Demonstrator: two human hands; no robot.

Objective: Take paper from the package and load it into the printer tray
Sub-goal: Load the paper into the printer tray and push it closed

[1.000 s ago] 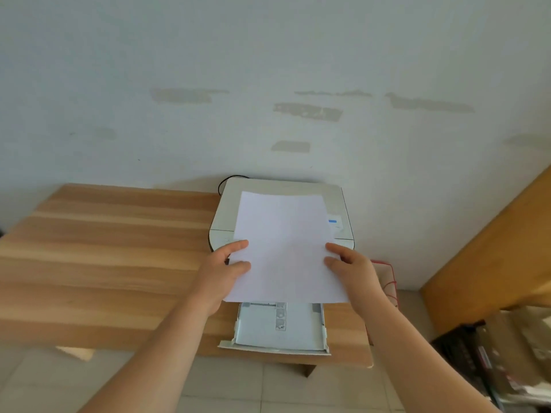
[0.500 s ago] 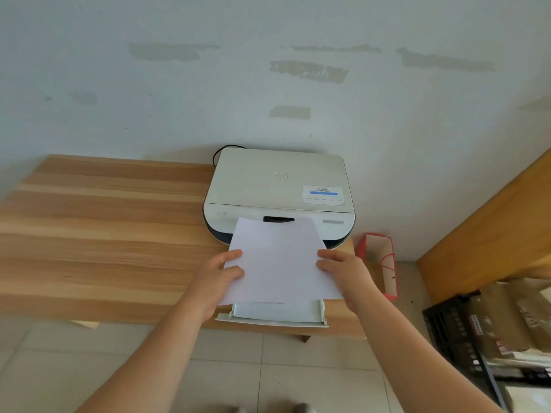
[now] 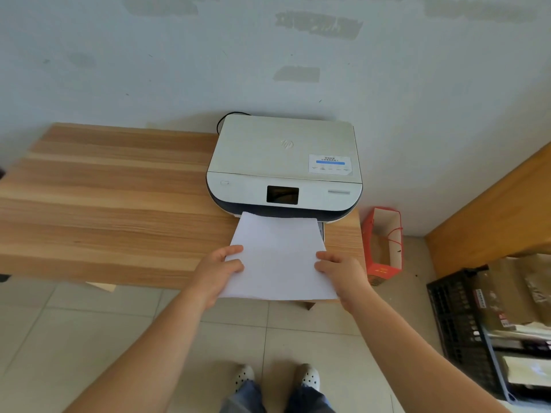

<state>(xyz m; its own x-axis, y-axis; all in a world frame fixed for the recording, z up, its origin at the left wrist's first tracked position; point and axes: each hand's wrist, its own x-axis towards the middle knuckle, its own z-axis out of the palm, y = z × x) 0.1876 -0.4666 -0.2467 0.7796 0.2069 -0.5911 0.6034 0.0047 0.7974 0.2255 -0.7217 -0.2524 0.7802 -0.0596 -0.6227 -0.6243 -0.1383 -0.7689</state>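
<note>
A white printer (image 3: 283, 150) with a dark front band sits at the right end of the wooden table (image 3: 104, 204), against the wall. A thin stack of white paper (image 3: 277, 257) lies flat in front of it, far edge at the printer's front slot. My left hand (image 3: 220, 272) grips the paper's left edge and my right hand (image 3: 343, 272) grips its right edge, thumbs on top. The pulled-out tray is almost fully covered by the paper; only a sliver of the tray (image 3: 321, 231) shows at the right. No paper package is in view.
A red paper bag (image 3: 384, 242) stands on the floor right of the table. A black crate (image 3: 465, 332) with boxes sits at the far right by a wooden panel (image 3: 501, 204). A black cable (image 3: 223, 120) runs behind the printer. My feet (image 3: 277, 380) are on the tiled floor.
The paper came down from in front of the printer lid to tray level and slid forward toward the front slot. It now hides the tray. Both hands kept their grip.
</note>
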